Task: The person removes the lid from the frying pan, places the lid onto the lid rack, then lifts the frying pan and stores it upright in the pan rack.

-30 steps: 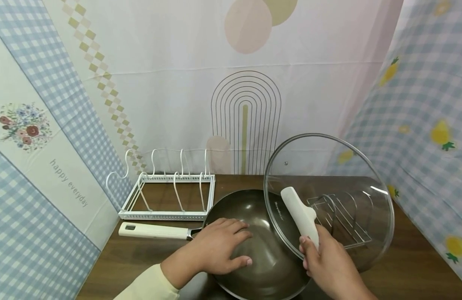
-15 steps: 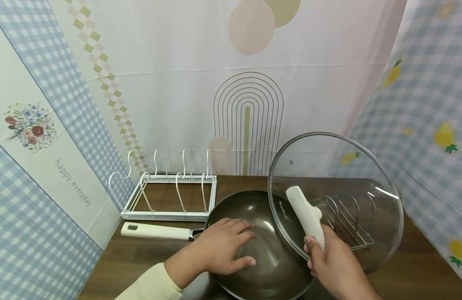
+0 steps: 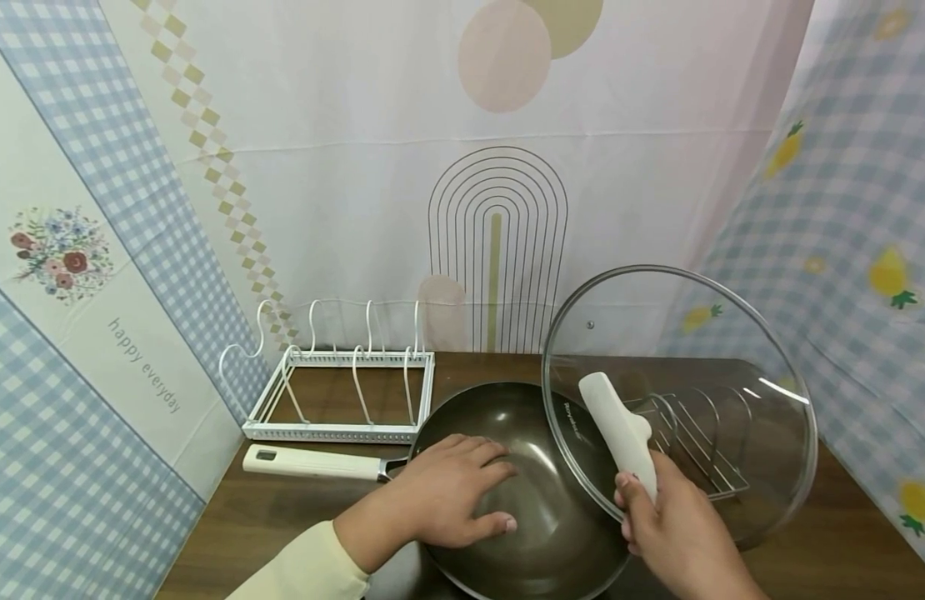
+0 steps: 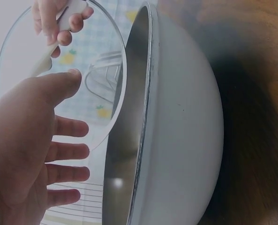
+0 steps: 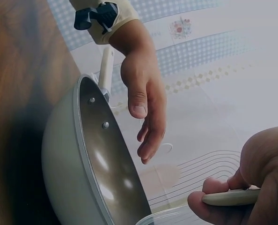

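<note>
**Glass lid drifts right, off the wok**

Since a second ago the glass lid (image 3: 680,400) has slid a little to the right in the head view, so more of the wok's dark bowl lies uncovered, while the left hand has hardly stirred.

The right hand (image 3: 676,533) holds the lid by its long white handle (image 3: 618,433); its grip is closed round the lower end of that handle, fingers and thumb curled about it, as the right wrist view also shows. The lid stands tilted, nearly on edge, its lower rim at the wok's right side and its upper rim raised toward the backdrop. Through the glass a metal wire rack (image 3: 698,446) shows on the bench behind it.

The left hand (image 3: 451,492) is over the near left part of the wok (image 3: 522,500), fingers straight and slightly spread, thumb out toward the middle of the bowl, gripping nothing. The left wrist view shows the palm and fingers hovering beside the wok's rim; whether they touch the metal cannot be told. A pale yellow sleeve (image 3: 305,567) covers the forearm.

The wok sits on the brown wooden bench (image 3: 267,517), its white handle (image 3: 312,462) pointing left. Just behind that handle stands a white rack (image 3: 338,392) with upright wire dividers. Patterned cloths hang behind and at both sides.
</note>
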Available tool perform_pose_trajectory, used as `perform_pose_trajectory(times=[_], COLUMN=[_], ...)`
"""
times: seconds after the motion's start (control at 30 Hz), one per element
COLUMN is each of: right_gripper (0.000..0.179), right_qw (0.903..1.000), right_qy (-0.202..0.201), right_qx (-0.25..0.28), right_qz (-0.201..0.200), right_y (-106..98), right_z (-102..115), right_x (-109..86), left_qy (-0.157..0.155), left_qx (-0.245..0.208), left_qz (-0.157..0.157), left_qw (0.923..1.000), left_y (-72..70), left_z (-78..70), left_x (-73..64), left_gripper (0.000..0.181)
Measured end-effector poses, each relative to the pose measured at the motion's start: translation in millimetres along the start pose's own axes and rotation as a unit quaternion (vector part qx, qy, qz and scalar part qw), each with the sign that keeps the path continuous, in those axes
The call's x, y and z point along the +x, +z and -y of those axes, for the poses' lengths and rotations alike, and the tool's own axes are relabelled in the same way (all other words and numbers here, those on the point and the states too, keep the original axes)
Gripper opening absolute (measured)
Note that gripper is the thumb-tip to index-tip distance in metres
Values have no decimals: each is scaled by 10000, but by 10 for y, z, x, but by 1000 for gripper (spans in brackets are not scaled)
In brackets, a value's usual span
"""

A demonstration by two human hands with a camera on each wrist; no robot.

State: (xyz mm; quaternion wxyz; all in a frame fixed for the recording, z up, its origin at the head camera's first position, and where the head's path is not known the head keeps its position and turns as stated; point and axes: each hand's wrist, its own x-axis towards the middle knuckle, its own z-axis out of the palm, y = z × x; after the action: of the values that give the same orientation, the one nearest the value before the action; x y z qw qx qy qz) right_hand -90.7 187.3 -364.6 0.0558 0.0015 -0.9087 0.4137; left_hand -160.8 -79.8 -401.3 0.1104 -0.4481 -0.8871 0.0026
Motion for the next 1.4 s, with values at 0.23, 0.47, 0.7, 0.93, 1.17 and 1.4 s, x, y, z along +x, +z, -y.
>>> perform_pose_trajectory(times=[0.23, 0.47, 0.7, 0.93, 1.17, 1.4], right_gripper=[24, 23, 23, 24, 28, 31], right_qw=[9998, 9999, 9997, 9994, 9992, 9992], right_qy=[-133, -130, -196, -252, 325, 322], right_qx=[-102, -92, -134, -250, 153, 175], right_qz=[-50, -15, -64, -36, 149, 167], right_y=[-35, -56, -82, -106, -130, -157], right_z=[2, 3, 10, 13, 11, -1], right_x=[-11, -17, -21, -26, -1, 6], left_qy=[48, 53, 24, 39, 120, 127], left_qx=[49, 52, 58, -1, 126, 164], left_qz=[109, 120, 254, 412, 428, 441], left_qw=[9999, 9999, 9997, 9991, 9989, 9988], left_y=[-10, -33, -51, -53, -48, -42], left_z=[-26, -39, -64, -95, -102, -104], left_x=[46, 92, 128, 156, 180, 193], left_gripper=[67, 66, 67, 67, 68, 67])
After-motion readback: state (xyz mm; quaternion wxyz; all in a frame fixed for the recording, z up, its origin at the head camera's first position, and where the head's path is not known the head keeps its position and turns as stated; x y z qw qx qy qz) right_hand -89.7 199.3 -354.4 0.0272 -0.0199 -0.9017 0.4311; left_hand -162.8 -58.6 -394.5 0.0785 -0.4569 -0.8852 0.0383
